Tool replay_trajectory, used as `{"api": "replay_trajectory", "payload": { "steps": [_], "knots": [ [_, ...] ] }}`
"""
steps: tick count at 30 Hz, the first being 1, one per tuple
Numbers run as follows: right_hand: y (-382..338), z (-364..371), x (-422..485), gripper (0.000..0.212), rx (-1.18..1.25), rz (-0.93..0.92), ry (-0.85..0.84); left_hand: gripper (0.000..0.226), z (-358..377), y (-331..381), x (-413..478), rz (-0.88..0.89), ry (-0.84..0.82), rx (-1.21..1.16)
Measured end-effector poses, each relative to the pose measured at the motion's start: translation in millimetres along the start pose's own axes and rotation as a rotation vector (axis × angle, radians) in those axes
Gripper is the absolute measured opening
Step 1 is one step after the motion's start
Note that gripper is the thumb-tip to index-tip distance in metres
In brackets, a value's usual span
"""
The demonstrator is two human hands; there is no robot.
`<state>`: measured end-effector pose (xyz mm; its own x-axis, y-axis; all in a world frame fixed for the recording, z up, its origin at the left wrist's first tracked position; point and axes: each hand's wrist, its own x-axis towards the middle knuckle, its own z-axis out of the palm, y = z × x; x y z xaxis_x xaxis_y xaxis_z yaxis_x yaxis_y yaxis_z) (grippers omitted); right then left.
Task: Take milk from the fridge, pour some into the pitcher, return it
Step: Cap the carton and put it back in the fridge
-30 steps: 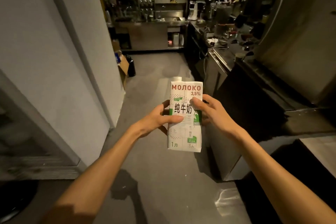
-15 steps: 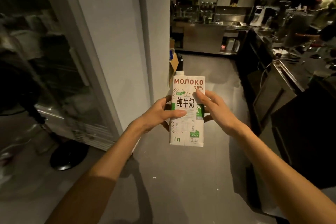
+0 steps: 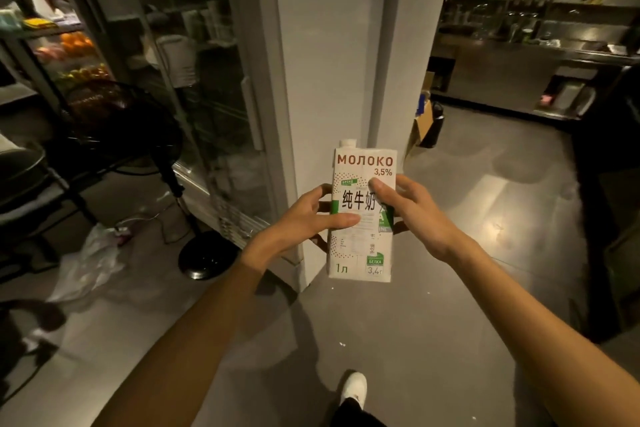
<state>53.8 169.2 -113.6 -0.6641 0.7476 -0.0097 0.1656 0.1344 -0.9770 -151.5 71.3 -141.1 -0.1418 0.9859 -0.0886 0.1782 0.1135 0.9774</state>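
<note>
A white one-litre milk carton (image 3: 362, 253) with red "МОЛОКО 3,5%" lettering and a white screw cap stands upright in front of me. My left hand (image 3: 304, 218) grips its left side, thumb across the front. My right hand (image 3: 412, 211) holds its right side, thumb on the label. A glass-door fridge (image 3: 194, 87) stands at the left, its door shut, with a pale vertical handle (image 3: 251, 111). No pitcher is in view.
A white pillar (image 3: 329, 62) rises just behind the carton. A black floor fan (image 3: 121, 121) and a plastic bag (image 3: 90, 260) sit left of the fridge. A steel counter (image 3: 526, 73) runs along the back right, a cardboard box (image 3: 420, 125) beside the pillar. My white shoe (image 3: 355, 388) is below.
The view has swung left, away from the dark counter toward the glass-door fridge, which now fills the left side. Both hands keep the same hold on the carton.
</note>
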Motion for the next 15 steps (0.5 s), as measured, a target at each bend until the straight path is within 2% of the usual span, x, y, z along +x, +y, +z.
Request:
{"api": "replay_trajectory", "payload": {
  "steps": [3, 11, 15],
  "knots": [
    [6, 10, 45, 0.048, 0.025, 0.005, -0.018, 0.054, -27, -5, 19, -0.027, 0.028, -0.006],
    [7, 23, 171, 0.058, 0.068, -0.033, 0.004, 0.032, -94, 7, 100, -0.036, 0.136, -0.035],
    [6, 24, 224, 0.060, 0.077, -0.048, 0.028, 0.029, -134, 19, 145, -0.009, 0.206, -0.040]
  ]
}}
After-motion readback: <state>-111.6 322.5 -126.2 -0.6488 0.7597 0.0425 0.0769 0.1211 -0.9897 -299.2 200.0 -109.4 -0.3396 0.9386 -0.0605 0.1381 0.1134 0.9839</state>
